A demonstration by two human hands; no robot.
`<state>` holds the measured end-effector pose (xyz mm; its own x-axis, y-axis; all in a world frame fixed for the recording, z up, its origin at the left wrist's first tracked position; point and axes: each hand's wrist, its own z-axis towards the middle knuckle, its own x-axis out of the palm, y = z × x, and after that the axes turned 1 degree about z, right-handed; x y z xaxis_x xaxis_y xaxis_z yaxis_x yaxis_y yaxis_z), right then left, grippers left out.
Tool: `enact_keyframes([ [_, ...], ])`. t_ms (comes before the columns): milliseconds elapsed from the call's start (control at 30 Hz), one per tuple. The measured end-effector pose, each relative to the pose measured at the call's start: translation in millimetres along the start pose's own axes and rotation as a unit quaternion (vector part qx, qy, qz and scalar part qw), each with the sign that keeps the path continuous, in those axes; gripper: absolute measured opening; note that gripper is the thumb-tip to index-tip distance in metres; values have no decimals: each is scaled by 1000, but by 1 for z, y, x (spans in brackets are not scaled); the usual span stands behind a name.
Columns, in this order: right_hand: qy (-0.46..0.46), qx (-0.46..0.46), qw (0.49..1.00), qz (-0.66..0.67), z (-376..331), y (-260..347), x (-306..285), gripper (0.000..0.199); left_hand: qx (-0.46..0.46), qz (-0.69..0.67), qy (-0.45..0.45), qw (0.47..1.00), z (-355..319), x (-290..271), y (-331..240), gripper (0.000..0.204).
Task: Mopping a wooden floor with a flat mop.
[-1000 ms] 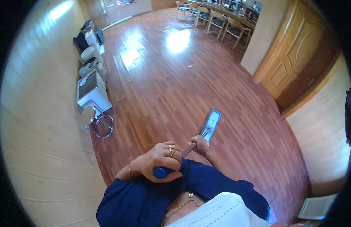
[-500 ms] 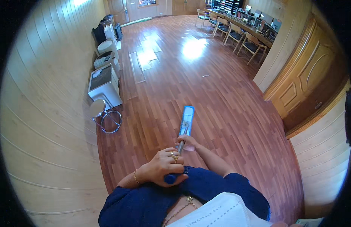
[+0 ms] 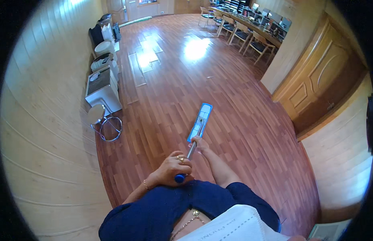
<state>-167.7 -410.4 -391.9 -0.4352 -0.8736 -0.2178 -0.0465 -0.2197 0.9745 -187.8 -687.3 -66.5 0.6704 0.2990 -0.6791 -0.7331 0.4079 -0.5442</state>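
Note:
A flat mop [image 3: 200, 121] with a blue-edged, pale rectangular head lies on the reddish-brown wooden floor ahead of me. Its metal pole slants back toward my body and ends in a dark blue grip. Close to my chest, my left hand [image 3: 173, 169] is closed round the top of the pole, just above the blue end knob. Farther down, my right hand [image 3: 199, 144] wraps the pole near the mop head, with that arm stretched forward. The pole partly hides the right fingers.
Along the left wall stand a round-seated metal stool [image 3: 96, 114], a white cabinet [image 3: 104, 90] and other items. Wooden chairs [image 3: 259, 45] line a long cluttered desk at the far right. A wooden door [image 3: 321, 76] is on the right. Strips lie on the floor [image 3: 134, 70] farther off.
The mop head has moved forward and its far end has swung a little to the right. Both hands have gone forward with the pole, still holding it.

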Motion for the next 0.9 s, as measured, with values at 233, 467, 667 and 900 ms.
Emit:
enact_keyframes([
  [233, -26, -40, 940, -337, -84, 66, -11, 32, 32, -70, 18, 997, -5, -13, -30, 17],
  [467, -147, 1, 937, -316, -196, 94, -36, 7, 99, -156, 99, 978, 26, 6, -63, 19],
  [667, -177, 100, 911, -358, -292, 127, -70, 12, 170, -196, 133, 957, 45, 44, -95, 21],
  [900, -309, 168, 868, -350, -455, 130, -40, 31, 173, -352, 209, 896, 41, 83, -151, 20],
])
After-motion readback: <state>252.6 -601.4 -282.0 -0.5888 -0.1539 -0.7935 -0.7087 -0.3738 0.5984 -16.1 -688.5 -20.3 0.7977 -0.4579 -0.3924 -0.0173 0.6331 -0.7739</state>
